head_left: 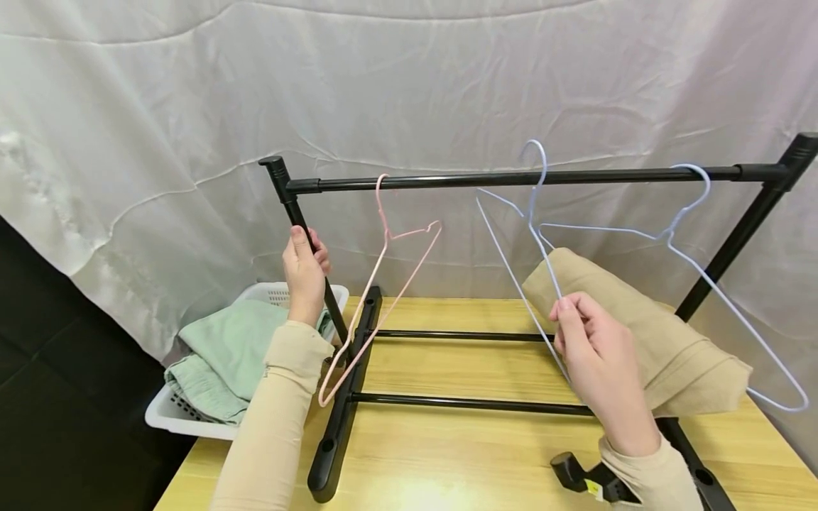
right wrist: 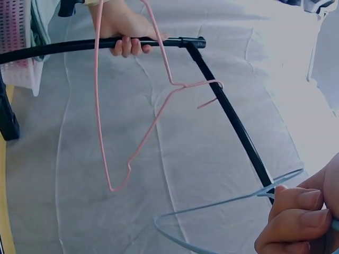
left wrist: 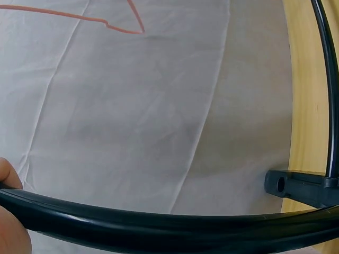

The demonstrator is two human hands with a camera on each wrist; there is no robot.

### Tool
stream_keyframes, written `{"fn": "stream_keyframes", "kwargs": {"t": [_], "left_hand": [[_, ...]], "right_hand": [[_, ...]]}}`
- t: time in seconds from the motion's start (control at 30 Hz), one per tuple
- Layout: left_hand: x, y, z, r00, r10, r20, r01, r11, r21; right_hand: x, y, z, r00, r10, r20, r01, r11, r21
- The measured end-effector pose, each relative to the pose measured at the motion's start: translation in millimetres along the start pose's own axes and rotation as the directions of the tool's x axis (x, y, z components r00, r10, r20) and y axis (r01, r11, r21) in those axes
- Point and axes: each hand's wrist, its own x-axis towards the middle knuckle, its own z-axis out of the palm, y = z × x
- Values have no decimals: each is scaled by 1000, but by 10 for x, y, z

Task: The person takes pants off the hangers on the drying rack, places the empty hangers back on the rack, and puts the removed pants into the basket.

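My left hand (head_left: 305, 273) grips the left upright (head_left: 295, 213) of a black clothes rack, fingers wrapped round the post. With my right hand (head_left: 597, 358) I pinch one side of a light blue hanger (head_left: 543, 259). Its hook rises above the top rail (head_left: 447, 182); whether it touches the rail I cannot tell. A pink hanger (head_left: 383, 248) hangs from the rail towards the left, bare. Another blue hanger (head_left: 667, 233) hangs at the right end. Behind my right hand is a folded beige garment (head_left: 677, 341); what bears it is partly hidden.
A white basket (head_left: 192, 426) holding a green cloth (head_left: 236, 348) stands left of the rack. Two lower bars (head_left: 473, 404) join the rack's feet on the wooden table (head_left: 447, 461). A black object (head_left: 569, 468) lies by my right wrist. A pale curtain (head_left: 447, 92) hangs behind.
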Motion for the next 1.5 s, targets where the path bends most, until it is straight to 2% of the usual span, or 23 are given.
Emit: {"fn": "stream_keyframes", "kwargs": {"t": [0.2,0.4,0.7,1.03,1.3,1.5], "left_hand": [[-4,-8,-2,1000,-7,-6,7,1000,3],[-13,-9,4,1000,-6,-13,6,1000,2],[-19,-10,18,1000,5,-19,-5,1000,-6],[-49,-9,10,1000,7,-14,-7,1000,-2],[-57,-9,-1,1000,15,-13,-15,1000,9],[-60,-11,-3,1000,20,-4,-20,1000,20]], "right_hand": [[109,-6,124,1000,19,13,-19,1000,-10],[72,16,222,998,65,15,-64,995,-71],[16,14,360,996,83,45,-80,995,-67],[-81,-48,466,994,47,99,-42,998,-54],[-128,-87,455,975,77,208,-90,994,54],[-161,-85,421,978,57,199,-73,995,73]]}}
